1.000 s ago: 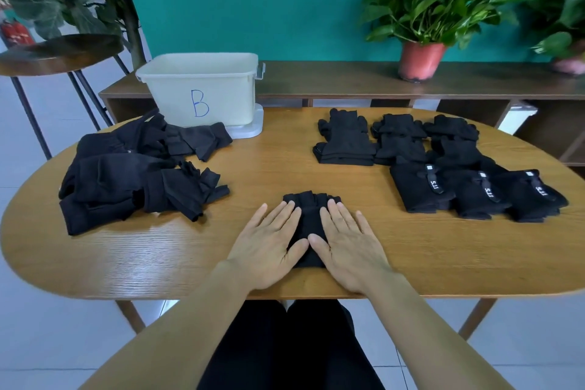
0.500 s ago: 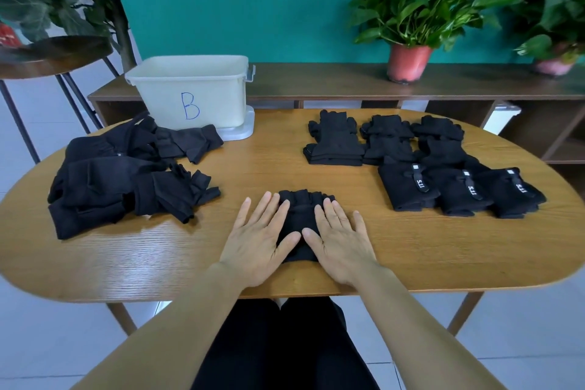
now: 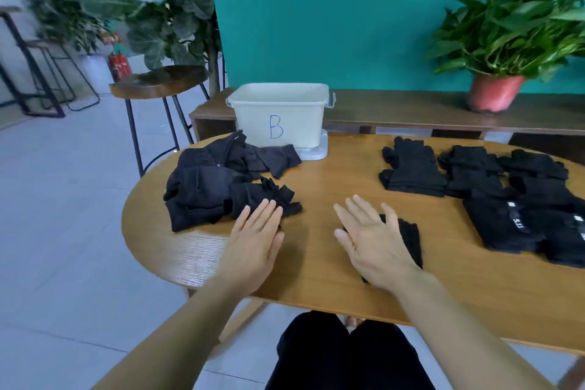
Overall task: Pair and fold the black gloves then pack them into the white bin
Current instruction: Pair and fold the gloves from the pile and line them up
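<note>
A teal wall backs the wooden table [image 3: 316, 266]. At its far side stands the white bin [image 3: 278, 117], with a loose heap of black gloves [image 3: 205, 187] in front of it to the left. My left hand [image 3: 256, 244] is flat, grip apart, fingertips at the heap's near edge. My right hand [image 3: 373, 244], grip also apart, lies over a folded pair [image 3: 410, 237]. The finished pairs [image 3: 493, 199] lie to the right.

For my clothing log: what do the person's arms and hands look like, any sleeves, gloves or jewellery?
Both forearms are bare, no sleeve in view. The left hand and right hand wear no gloves, rings or watch.
</note>
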`<state>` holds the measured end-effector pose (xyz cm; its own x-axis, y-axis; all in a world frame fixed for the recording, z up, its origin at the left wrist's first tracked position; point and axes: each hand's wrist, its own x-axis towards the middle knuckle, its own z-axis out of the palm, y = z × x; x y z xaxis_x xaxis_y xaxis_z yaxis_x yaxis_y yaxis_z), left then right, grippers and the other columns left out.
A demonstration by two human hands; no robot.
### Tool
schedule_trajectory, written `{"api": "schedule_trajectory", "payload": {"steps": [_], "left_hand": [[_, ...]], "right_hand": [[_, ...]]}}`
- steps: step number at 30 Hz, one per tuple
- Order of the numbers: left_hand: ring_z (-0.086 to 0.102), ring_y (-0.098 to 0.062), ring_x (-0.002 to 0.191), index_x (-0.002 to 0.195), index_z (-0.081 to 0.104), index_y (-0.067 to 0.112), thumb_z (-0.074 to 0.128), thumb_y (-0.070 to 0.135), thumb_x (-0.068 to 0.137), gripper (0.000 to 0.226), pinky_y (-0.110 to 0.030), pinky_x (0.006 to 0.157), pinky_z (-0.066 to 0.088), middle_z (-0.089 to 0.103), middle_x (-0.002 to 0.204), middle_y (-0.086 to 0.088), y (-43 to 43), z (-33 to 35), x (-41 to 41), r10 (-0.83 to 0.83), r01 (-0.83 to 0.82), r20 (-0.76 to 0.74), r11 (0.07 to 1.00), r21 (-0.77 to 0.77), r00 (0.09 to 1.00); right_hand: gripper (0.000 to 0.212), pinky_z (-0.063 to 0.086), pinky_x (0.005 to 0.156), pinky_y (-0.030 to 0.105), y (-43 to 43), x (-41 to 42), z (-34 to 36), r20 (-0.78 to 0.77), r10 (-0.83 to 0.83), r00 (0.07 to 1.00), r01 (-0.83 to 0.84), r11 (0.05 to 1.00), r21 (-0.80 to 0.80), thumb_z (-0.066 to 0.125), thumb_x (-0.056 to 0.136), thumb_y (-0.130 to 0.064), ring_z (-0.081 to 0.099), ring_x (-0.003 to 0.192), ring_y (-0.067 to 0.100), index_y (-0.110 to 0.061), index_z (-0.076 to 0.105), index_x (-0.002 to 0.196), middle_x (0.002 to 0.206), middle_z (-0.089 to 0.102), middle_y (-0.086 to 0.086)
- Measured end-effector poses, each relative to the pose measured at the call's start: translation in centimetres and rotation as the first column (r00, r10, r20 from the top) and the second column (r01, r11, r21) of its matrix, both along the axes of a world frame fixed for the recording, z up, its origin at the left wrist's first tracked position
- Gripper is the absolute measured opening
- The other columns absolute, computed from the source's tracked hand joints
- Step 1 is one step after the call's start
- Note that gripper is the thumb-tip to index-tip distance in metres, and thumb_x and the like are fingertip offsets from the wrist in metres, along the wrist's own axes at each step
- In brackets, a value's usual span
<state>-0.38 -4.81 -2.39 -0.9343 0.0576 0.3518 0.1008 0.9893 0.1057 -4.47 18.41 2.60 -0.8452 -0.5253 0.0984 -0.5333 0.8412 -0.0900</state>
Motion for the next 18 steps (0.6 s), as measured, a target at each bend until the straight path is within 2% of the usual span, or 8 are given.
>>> {"api": "schedule_trajectory", "payload": {"steps": [3,7,11,15,18], "left_hand": [[0.020,-0.013,0.146,0.147,0.044,0.011,0.013,0.042,0.100,0.065,-0.025,0.118,-0.012,0.040,0.154,-0.004,-2.9,0.2,0.3,0.063,-0.062,0.008,0.998,-0.031,0.998],[0.009,-0.008,0.149,0.153,0.033,0.016,-0.002,0.048,0.095,0.075,-0.025,0.117,-0.017,0.028,0.160,0.002,-5.7,0.7,-0.7,0.097,-0.099,-0.059,0.995,-0.025,0.994],[0.007,-0.009,0.150,0.155,0.026,0.017,0.017,0.035,0.108,0.051,-0.028,0.118,-0.016,0.021,0.162,0.003,-7.7,1.5,-3.1,0.123,-0.125,-0.065,0.991,-0.041,0.990],[0.017,-0.011,0.150,0.152,0.033,0.017,0.013,0.036,0.101,0.059,-0.029,0.119,-0.011,0.030,0.159,0.002,-9.7,1.3,-5.3,0.063,-0.066,-0.049,0.996,-0.067,0.997],[0.024,-0.011,0.148,0.149,0.041,0.017,0.008,0.038,0.098,0.064,-0.032,0.121,-0.006,0.038,0.155,0.002,-10.6,0.6,-6.2,0.002,-0.003,-0.014,0.997,-0.080,1.000]], "right_hand": [[0.053,-0.009,0.118,0.045,-2.8,-0.2,0.3,-0.035,0.077,0.996,-0.076,0.997,0.022,0.016,0.107,-0.039,-0.006,0.151,0.014,-0.023,0.013,0.157,0.165,0.009,0.001],[0.050,-0.008,0.117,0.046,-6.4,-1.3,0.8,-0.077,0.166,0.983,-0.164,0.986,0.026,0.021,0.108,-0.035,-0.003,0.151,0.017,-0.021,0.017,0.156,0.164,0.015,0.003],[0.050,-0.003,0.117,0.049,-10.3,-2.7,1.3,-0.129,0.243,0.961,-0.242,0.970,0.022,0.029,0.107,-0.035,0.004,0.151,0.020,-0.018,0.026,0.153,0.161,0.024,0.004],[0.049,0.007,0.116,0.051,-13.8,-3.8,0.3,-0.166,0.303,0.938,-0.294,0.953,0.076,0.042,0.102,-0.038,0.015,0.149,0.023,-0.014,0.038,0.145,0.150,0.043,0.004],[0.043,0.014,0.113,0.049,-15.9,-4.7,-1.2,-0.183,0.268,0.946,-0.254,0.963,0.094,0.049,0.098,-0.038,0.025,0.144,0.025,-0.011,0.049,0.131,0.134,0.057,0.005]]}}
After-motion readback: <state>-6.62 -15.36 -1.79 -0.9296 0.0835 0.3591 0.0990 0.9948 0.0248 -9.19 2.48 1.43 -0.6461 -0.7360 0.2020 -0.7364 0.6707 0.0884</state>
